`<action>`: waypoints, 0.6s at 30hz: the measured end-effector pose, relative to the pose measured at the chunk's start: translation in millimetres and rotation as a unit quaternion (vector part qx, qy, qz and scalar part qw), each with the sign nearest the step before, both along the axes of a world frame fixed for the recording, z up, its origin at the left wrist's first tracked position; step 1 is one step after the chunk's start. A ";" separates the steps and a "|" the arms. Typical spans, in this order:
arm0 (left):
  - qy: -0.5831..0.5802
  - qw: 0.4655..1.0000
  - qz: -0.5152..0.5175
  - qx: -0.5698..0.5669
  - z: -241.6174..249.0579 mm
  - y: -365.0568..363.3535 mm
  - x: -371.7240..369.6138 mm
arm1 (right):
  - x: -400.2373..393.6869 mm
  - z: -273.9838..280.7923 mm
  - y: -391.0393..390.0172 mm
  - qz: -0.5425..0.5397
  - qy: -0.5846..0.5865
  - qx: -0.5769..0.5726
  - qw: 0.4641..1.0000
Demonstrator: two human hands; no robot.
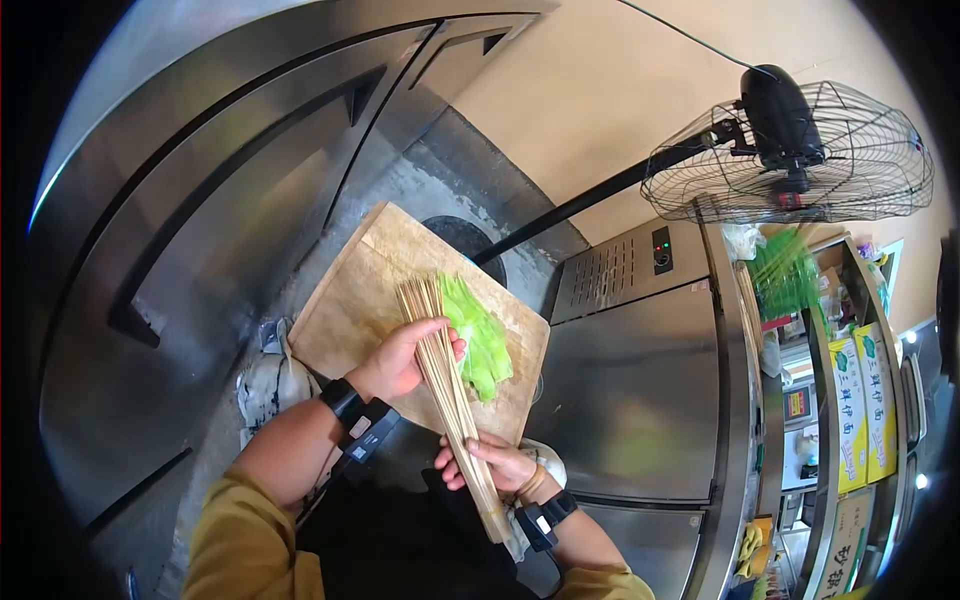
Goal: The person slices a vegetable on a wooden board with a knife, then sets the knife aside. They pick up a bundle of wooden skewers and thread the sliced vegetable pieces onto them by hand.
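A long bundle of thin wooden sticks [450, 395] lies slantwise across both hands in the middle of the head view. My left hand [400, 358] is wrapped round its upper part, thumb across the sticks. Lower down, my right hand [487, 463] grips the bundle near its bottom end, fingers curled beneath. Green leafy pieces [480, 345] rest on a wooden cutting board [345, 290], just right of the bundle's upper end. The sticks are above the board, and their top ends overlap the edge of the greens.
A black stand fan [785, 130] rises behind the board at the upper right. Steel cabinet doors [230, 210] stand on the left, and a steel unit [630, 390] on the right. Beside the board's left corner lies a crumpled plastic bag [275, 385]. Shelves with packages [860, 405] stand far right.
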State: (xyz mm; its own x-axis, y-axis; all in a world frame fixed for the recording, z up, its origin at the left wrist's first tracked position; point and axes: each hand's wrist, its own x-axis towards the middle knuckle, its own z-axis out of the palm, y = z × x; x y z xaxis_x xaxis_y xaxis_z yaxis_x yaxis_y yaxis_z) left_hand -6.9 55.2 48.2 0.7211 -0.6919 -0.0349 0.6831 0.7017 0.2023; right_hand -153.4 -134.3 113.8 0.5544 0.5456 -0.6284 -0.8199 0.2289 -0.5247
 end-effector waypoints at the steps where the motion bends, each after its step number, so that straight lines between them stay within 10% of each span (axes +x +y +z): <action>1: 0.012 1.000 -0.004 0.003 -4.6 -2.7 0.0 | 3.0 0.4 1.3 -0.007 -0.037 -0.049 0.998; 7: 0.064 0.997 -0.027 0.043 -2.7 -14.9 -13.3 | 29.8 9.5 26.9 0.058 -0.146 -0.293 0.943; 12: 0.034 0.999 -0.029 0.006 8.5 -5.3 -13.0 | 14.2 15.6 -2.7 0.056 -0.059 -0.055 0.995; 18: 0.038 0.993 -0.054 0.096 -21.4 -21.7 -30.7 | -16.8 -12.4 -27.0 0.083 -0.054 -0.071 0.993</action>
State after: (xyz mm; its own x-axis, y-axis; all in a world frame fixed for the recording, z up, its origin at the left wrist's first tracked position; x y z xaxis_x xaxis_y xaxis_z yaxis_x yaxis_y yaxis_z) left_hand -37.7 33.5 26.8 0.6331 -0.7406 -0.2250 0.7709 0.5769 0.2701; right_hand -170.1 -161.2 101.4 0.5328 0.5444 -0.6479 -0.7776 0.0128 -0.6286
